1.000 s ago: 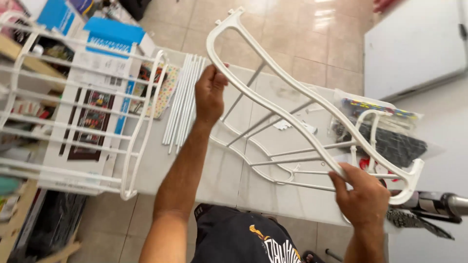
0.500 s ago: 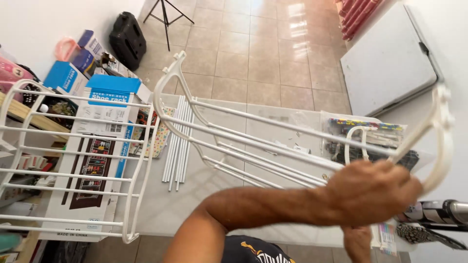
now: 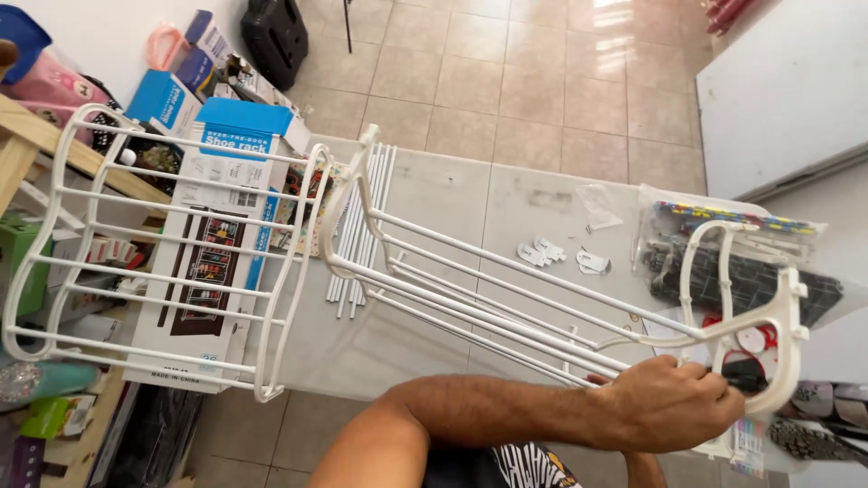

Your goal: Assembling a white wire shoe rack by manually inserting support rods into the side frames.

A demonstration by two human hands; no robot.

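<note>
The left hand (image 3: 665, 402) reaches across the body and is closed around the end frame of a white wire shelf (image 3: 506, 294), which stretches away from it over the grey table (image 3: 452, 199). Only a wrist shows below it, so I cannot tell the right hand's grip. Well beyond the shelf's far end stands a second white rack (image 3: 154, 244), with loose white rods (image 3: 366, 217) between them.

A single head-worn camera looks steeply down from the near side, close above the counter (image 3: 452, 208), taking in the tiled floor (image 3: 542, 72) beyond and a box pile at far left.
</note>
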